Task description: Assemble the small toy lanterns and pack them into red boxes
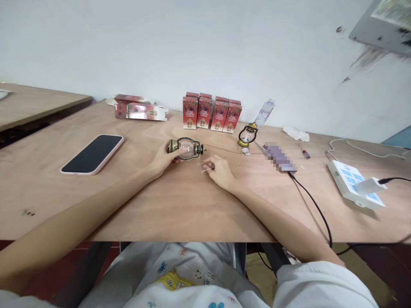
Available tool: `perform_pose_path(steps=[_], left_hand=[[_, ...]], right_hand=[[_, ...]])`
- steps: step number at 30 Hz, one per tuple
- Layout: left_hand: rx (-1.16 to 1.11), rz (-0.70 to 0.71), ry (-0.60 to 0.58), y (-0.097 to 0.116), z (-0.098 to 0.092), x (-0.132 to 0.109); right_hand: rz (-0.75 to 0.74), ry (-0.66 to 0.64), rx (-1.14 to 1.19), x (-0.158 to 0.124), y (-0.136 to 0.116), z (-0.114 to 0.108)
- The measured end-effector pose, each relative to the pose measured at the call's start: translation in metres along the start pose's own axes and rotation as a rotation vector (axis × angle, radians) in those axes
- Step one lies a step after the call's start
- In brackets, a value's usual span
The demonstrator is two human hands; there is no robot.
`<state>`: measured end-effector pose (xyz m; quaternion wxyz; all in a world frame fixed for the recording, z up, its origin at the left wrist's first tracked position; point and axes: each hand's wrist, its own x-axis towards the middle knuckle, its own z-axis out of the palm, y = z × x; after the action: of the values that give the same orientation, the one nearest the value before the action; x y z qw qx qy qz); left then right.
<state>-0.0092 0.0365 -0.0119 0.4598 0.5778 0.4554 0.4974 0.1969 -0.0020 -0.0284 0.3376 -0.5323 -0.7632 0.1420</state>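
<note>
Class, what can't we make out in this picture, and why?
In the head view:
Rear red boxes: fronts hidden by front boxes.
Thin white piece: too small, partly hidden in grip of right hand.
Plugged-in phone: face pixelated.
Grey wall panel: cut off by edges.

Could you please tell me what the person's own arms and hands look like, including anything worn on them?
The left hand and right hand are bare, with no gloves, watch or bracelet visible. Both forearms are uncovered. The right sleeve is short, loose and whitish; only a pale edge of the left sleeve shows at the corner.
</note>
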Motion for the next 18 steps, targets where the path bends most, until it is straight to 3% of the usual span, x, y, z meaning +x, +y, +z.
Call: perform_pose_path(steps=[10, 18], left_hand=[[-0.056, -0.025, 0.015, -0.002, 0.000, 0.001], [-0.125, -0.049, -0.005, -0.011, -0.002, 0.004]], right_hand=[[-0.085, -0.061, -0.060, -0.001, -0.006, -0.003], [-0.107, 0.039, 0.049, -0.005, -0.009, -0.006]])
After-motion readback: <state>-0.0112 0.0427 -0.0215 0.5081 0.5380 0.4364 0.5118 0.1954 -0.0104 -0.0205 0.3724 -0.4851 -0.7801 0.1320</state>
